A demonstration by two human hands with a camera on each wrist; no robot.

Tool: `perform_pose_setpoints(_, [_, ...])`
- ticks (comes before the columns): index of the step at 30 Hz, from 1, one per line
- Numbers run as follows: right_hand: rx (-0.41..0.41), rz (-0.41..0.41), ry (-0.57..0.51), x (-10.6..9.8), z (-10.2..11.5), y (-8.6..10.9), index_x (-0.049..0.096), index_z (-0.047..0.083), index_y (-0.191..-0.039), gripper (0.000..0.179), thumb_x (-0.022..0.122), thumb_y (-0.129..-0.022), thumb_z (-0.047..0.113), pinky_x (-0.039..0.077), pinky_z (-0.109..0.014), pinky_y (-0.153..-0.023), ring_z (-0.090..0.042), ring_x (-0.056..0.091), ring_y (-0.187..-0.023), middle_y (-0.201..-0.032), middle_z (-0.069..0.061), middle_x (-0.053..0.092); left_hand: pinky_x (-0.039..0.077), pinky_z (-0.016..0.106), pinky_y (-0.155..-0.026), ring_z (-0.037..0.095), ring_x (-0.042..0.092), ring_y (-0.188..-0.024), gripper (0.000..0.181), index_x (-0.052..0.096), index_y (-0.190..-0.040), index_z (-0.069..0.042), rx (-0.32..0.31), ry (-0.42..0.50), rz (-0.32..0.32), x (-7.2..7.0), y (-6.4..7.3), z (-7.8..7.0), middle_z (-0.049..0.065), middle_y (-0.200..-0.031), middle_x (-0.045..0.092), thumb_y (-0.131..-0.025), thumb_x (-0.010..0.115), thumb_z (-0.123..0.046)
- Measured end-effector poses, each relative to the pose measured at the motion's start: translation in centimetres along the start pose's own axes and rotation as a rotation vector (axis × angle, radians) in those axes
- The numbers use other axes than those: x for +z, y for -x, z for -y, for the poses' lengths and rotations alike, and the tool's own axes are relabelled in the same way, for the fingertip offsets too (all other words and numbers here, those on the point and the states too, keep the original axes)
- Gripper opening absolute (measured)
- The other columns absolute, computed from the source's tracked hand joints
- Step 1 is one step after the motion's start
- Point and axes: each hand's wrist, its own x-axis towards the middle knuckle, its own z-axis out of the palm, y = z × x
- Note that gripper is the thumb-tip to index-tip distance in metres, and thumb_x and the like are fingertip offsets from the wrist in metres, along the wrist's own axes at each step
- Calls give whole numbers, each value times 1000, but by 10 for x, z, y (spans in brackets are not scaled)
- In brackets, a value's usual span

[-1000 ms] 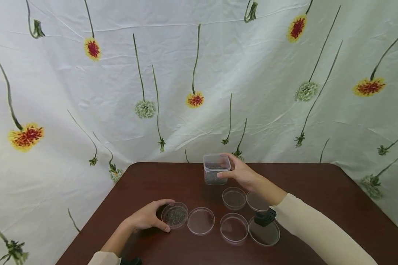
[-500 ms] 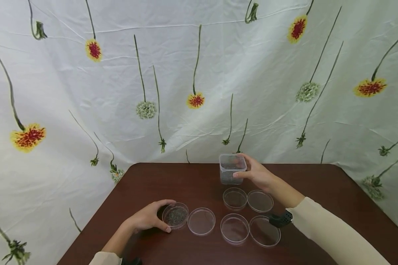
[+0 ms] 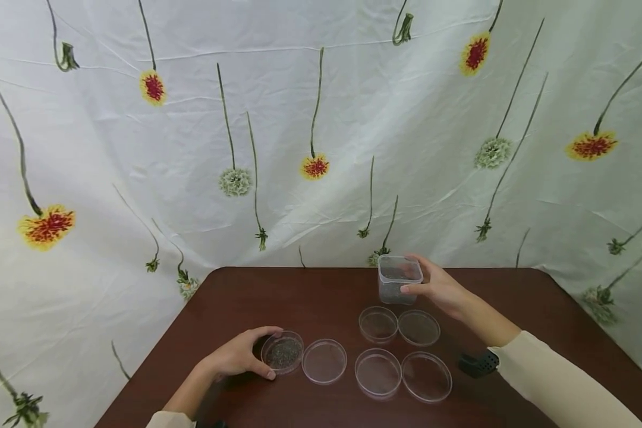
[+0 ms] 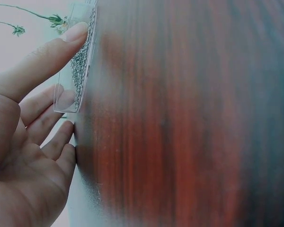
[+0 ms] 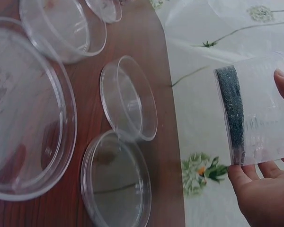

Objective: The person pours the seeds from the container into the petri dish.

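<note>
On the left, a round petri dish holds a layer of small dark grains. My left hand grips its rim, thumb on the near side and fingertips at the far side; the left wrist view shows the thumb against the clear wall. At the back of the table, my right hand holds a clear square plastic tub by its side, upright. Dark granules form a band at the tub's bottom. In the right wrist view the tub appears raised off the table.
Beside the filled dish lies a clear round dish. Further right sit more clear dishes: two small ones below the tub and two larger ones nearer me. A flowered cloth hangs behind the brown table.
My right hand has carried the tub rightward along the back of the table, ending behind the two small dishes. The left hand and its dish have stayed in place.
</note>
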Motion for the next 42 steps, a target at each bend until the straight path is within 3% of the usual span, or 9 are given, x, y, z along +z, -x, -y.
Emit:
perform_pose_setpoints(5, [-31,-6,-17,-14,-6,12,11,-2,-163,94,74,-94,2,44,-34,-103,-45,21,-150,-160,-31,27,44,55,-98,38,50,-125,89,51,-150,-3,-3,-6,5,1,0,0,16,-139,55,-75,96,-17])
perform_pose_setpoints(9, [-35,-25,-28,-27,-9,21,10,-3,-162,94,74,-93,1,46,-25,-96,-46,23,-148,-159,-33,27,44,56,-99,39,49,-127,89,51,-150,-5,-8,-20,1,1,-1,1,15,-140,55,-74,96,-19])
perform_pose_setpoints(23, [-38,-32,44,-60,-19,55,9,-5,-162,90,70,-96,1,46,-23,-93,-51,18,-148,-159,-37,22,46,54,-98,39,49,-128,92,48,-153,-3,-16,4,4,0,-1,5,16,-142,53,-76,95,-16])
perform_pose_setpoints(31, [-7,-71,113,-78,-29,69,12,-5,-161,89,72,-96,4,48,-25,-93,-48,24,-146,-158,-35,25,46,56,-97,40,49,-127,91,48,-152,-3,-5,15,2,0,0,4,17,-142,53,-75,95,-13])
perform_pose_setpoints(34, [-6,-80,121,-83,-33,75,15,-6,-159,86,73,-95,3,49,-27,-92,-40,33,-143,-157,-36,27,46,55,-97,40,49,-127,90,49,-152,-3,-4,5,3,0,0,4,17,-141,54,-75,95,-14])
perform_pose_setpoints(39, [-17,-67,128,-92,-44,84,18,-8,-156,81,71,-96,1,50,-27,-91,-8,46,-129,-155,-38,27,47,51,-95,38,50,-126,90,50,-151,-4,-15,-9,0,0,1,4,16,-141,53,-75,96,-18])
perform_pose_setpoints(42, [-3,-69,133,-97,-49,90,17,-8,-156,81,70,-97,2,50,-26,-91,-4,46,-126,-155,-38,27,47,51,-96,39,49,-127,90,50,-151,-5,-17,-9,-1,0,1,3,17,-142,52,-76,95,-19])
